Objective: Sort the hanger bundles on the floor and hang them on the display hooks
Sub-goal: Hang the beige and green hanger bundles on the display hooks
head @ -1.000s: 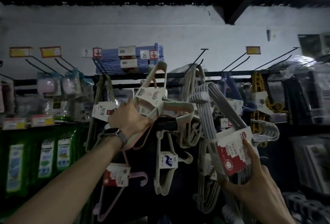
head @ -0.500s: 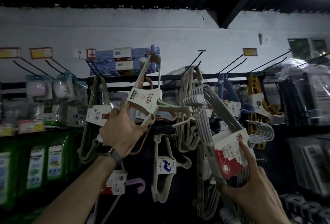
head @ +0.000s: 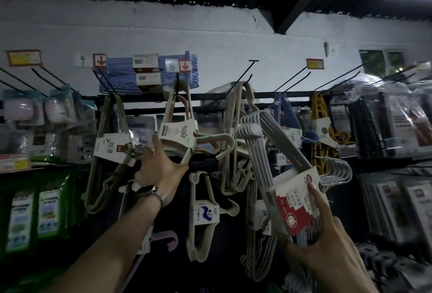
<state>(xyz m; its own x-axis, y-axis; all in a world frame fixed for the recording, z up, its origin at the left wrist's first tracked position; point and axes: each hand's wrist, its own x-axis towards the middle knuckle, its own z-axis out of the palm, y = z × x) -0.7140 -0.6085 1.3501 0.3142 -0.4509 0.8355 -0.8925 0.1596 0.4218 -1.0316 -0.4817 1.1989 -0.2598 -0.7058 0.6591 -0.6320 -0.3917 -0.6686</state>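
A pastel hanger bundle point(head: 177, 133) with a white label hangs by its top end over a black display hook point(head: 178, 84) under the tag marked 8. My left hand point(head: 159, 169) is just below it, fingers spread, with index finger and thumb touching the bundle's lower edge. My right hand point(head: 327, 246) grips a grey hanger bundle point(head: 268, 143) by its red-and-white label, thumb on the front. That bundle tilts up and to the left in front of the rack.
Bare black hooks point(head: 243, 75) stick out above the rail to the right. More hanger bundles hang there: beige point(head: 236, 133), olive point(head: 109, 152), yellow point(head: 320, 129). Blue hangers point(head: 149, 75) lie on top. Packaged goods point(head: 392, 124) fill the right shelves and green packs point(head: 46, 208) the lower left.
My left hand raised the pastel bundle until its top went over the hook, then slid lower and loosened its grip. The right hand kept hold of the grey bundle, nearly still.
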